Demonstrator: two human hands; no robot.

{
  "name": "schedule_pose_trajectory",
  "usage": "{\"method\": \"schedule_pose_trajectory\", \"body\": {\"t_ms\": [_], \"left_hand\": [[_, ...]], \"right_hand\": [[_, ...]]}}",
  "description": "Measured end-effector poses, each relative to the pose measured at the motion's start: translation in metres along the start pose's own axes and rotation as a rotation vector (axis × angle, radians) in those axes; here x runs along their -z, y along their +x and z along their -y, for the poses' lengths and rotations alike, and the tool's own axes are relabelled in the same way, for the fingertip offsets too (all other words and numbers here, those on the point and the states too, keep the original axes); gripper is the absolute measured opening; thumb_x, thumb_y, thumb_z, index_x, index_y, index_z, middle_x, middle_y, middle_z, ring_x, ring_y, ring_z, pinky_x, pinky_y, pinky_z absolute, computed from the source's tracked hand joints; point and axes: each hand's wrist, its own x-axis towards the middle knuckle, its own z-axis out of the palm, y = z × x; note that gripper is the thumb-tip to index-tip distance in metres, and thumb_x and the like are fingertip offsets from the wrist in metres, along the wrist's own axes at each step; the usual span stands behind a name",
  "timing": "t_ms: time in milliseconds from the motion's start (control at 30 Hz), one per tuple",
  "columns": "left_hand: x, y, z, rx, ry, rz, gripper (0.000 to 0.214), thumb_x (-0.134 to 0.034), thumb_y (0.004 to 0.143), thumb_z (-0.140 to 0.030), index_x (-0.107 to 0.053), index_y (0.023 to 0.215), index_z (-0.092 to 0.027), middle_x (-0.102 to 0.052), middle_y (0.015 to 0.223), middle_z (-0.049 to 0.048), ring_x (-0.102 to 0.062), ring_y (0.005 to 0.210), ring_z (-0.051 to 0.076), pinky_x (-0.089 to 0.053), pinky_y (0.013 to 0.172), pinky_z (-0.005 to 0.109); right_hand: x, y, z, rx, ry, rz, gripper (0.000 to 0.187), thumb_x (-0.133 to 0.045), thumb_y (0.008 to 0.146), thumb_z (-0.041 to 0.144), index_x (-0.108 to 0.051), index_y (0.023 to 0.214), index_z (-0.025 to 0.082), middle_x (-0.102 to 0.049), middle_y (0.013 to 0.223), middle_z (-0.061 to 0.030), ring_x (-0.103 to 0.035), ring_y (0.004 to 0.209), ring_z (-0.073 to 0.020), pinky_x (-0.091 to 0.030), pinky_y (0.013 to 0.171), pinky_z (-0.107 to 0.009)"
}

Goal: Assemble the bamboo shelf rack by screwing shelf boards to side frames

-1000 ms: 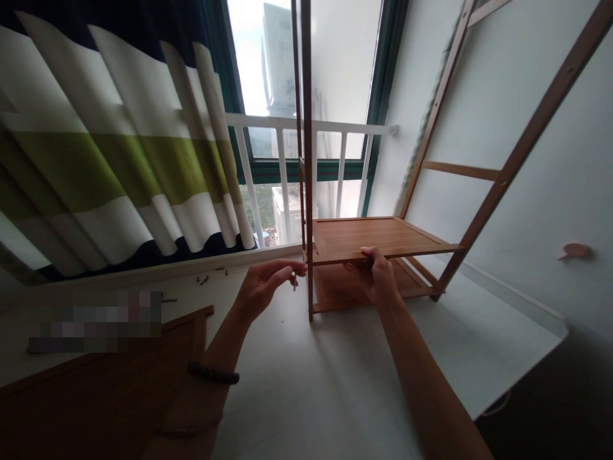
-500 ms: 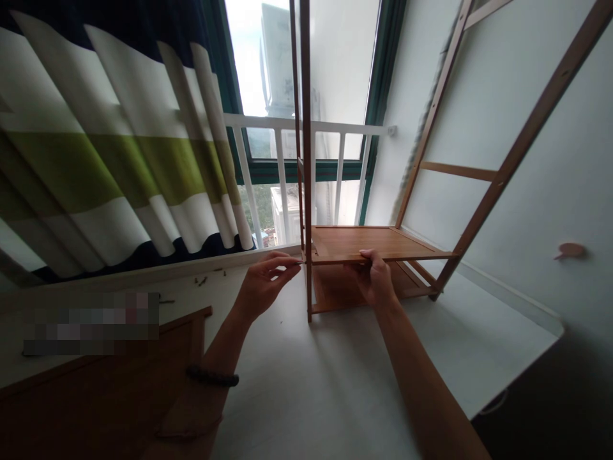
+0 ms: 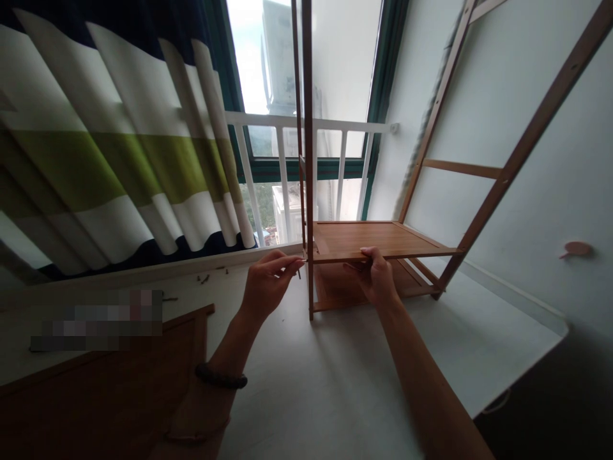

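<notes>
A wooden rack with tall uprights (image 3: 307, 160) stands on the white floor by the window. My right hand (image 3: 376, 276) grips the front edge of its middle shelf board (image 3: 368, 237), thumb on top and fingers under. My left hand (image 3: 269, 281) is pinched on a small screw (image 3: 299, 268) held at the front left upright, level with that shelf. A lower shelf (image 3: 345, 287) sits beneath. A dark bead bracelet (image 3: 221, 378) is on my left wrist.
A striped curtain (image 3: 110, 147) hangs at the left. A white railing (image 3: 306, 166) fronts the window. A loose brown board (image 3: 96, 396) lies on the floor at the lower left. Small screws (image 3: 205, 277) lie near the sill. A wall hook (image 3: 575, 249) is at the right.
My left hand has closed in on the front left upright and raised the screw to the shelf's level. The shelf board has shifted slightly in my right hand.
</notes>
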Motion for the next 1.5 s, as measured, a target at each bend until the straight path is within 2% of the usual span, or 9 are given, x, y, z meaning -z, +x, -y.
{"method": "schedule_pose_trajectory", "body": {"t_ms": [133, 333, 500, 667, 833, 1100, 1300, 1500], "left_hand": [[0.002, 0.001, -0.002, 0.073, -0.057, 0.056, 0.022, -0.062, 0.077, -0.035, -0.071, 0.085, -0.016, -0.058, 0.072, 0.0019, -0.056, 0.057, 0.010, -0.049, 0.044, 0.020], [0.010, 0.004, 0.000, 0.129, -0.118, 0.182, 0.025, -0.064, 0.075, -0.037, -0.069, 0.087, -0.016, -0.065, 0.082, 0.0043, -0.061, 0.069, 0.014, -0.054, 0.057, 0.026], [0.014, 0.006, -0.004, 0.085, -0.024, 0.118, 0.026, -0.064, 0.075, -0.039, -0.070, 0.085, -0.017, -0.067, 0.086, 0.0056, -0.063, 0.076, 0.016, -0.054, 0.065, 0.028], [0.017, 0.007, -0.005, 0.103, 0.007, 0.061, 0.026, -0.063, 0.076, -0.040, -0.069, 0.084, -0.016, -0.068, 0.083, 0.0048, -0.063, 0.068, 0.014, -0.054, 0.064, 0.027], [0.011, 0.005, -0.006, 0.159, -0.081, 0.120, 0.029, -0.064, 0.075, -0.039, -0.069, 0.089, -0.015, -0.071, 0.080, 0.0053, -0.066, 0.070, 0.016, -0.055, 0.069, 0.030], [0.007, 0.004, -0.012, 0.180, -0.079, 0.120, 0.029, -0.065, 0.074, -0.040, -0.071, 0.089, -0.016, -0.072, 0.079, 0.0053, -0.065, 0.064, 0.015, -0.056, 0.061, 0.028], [0.008, 0.003, -0.007, 0.146, -0.010, 0.191, 0.029, -0.060, 0.078, -0.041, -0.068, 0.091, -0.016, -0.072, 0.080, 0.0053, -0.067, 0.067, 0.016, -0.057, 0.064, 0.030], [0.008, 0.003, -0.012, 0.136, 0.049, 0.206, 0.032, -0.055, 0.080, -0.043, -0.066, 0.092, -0.016, -0.070, 0.078, 0.0052, -0.066, 0.067, 0.017, -0.056, 0.063, 0.031]], "right_hand": [[0.000, -0.001, 0.000, -0.010, -0.003, 0.020, 0.009, -0.063, 0.063, 0.016, -0.055, 0.067, 0.015, -0.062, 0.057, 0.0024, -0.066, 0.054, -0.0167, -0.060, 0.052, -0.030], [0.004, -0.001, -0.002, -0.032, 0.004, 0.038, 0.010, -0.063, 0.064, 0.018, -0.055, 0.068, 0.016, -0.062, 0.056, 0.0034, -0.067, 0.053, -0.0176, -0.059, 0.052, -0.030], [0.006, -0.003, -0.003, -0.044, 0.008, 0.033, 0.008, -0.061, 0.064, 0.018, -0.054, 0.068, 0.016, -0.063, 0.056, 0.0022, -0.068, 0.054, -0.0188, -0.059, 0.053, -0.030], [0.006, -0.004, -0.002, -0.045, -0.004, 0.031, 0.006, -0.059, 0.066, 0.018, -0.054, 0.068, 0.016, -0.064, 0.055, 0.0018, -0.067, 0.053, -0.0190, -0.059, 0.053, -0.030], [0.004, -0.006, -0.006, -0.047, -0.011, -0.012, 0.005, -0.057, 0.066, 0.019, -0.054, 0.067, 0.017, -0.064, 0.052, 0.0016, -0.065, 0.049, -0.0180, -0.058, 0.050, -0.031], [0.002, -0.007, -0.016, -0.006, 0.003, -0.098, 0.007, -0.054, 0.066, 0.024, -0.050, 0.069, 0.019, -0.059, 0.049, 0.0042, -0.062, 0.044, -0.0161, -0.058, 0.052, -0.030], [0.005, -0.006, -0.019, 0.005, 0.043, -0.065, 0.025, -0.046, 0.072, 0.041, -0.052, 0.086, 0.021, -0.063, 0.061, 0.0032, -0.064, 0.052, -0.0166, -0.057, 0.054, -0.032], [0.006, -0.007, -0.018, 0.004, 0.053, -0.066, 0.031, -0.045, 0.075, 0.048, -0.053, 0.095, 0.024, -0.064, 0.070, 0.0035, -0.066, 0.060, -0.0162, -0.057, 0.055, -0.031]]}}
